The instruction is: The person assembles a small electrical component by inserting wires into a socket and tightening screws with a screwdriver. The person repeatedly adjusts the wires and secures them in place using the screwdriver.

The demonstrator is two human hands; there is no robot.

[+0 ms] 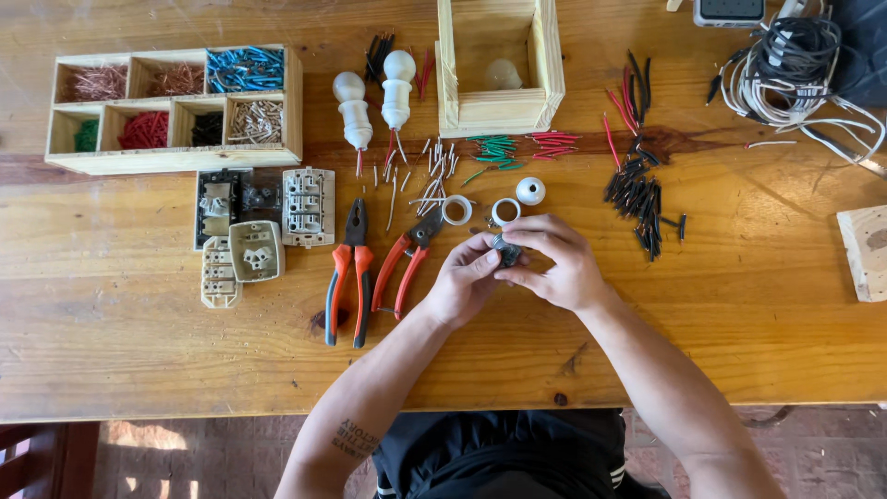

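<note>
We pinch the small dark round fitting, seemingly light, rigid and easily dropped, by its rim between left hand and right hand.

Wooden table: compartment tray, pliers, cutters, lamp holders, wire bits.

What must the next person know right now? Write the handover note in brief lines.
Left hand: pinching the small dark round fitting from the left.
Right hand: gripping the same fitting from above and the right.
Nearby on the wooden table: two white plastic rings, a white domed cap, two orange-handled pliers.
Done: fitting's parts lie separate.
Left: rings and cap not yet on the fitting.
</note>
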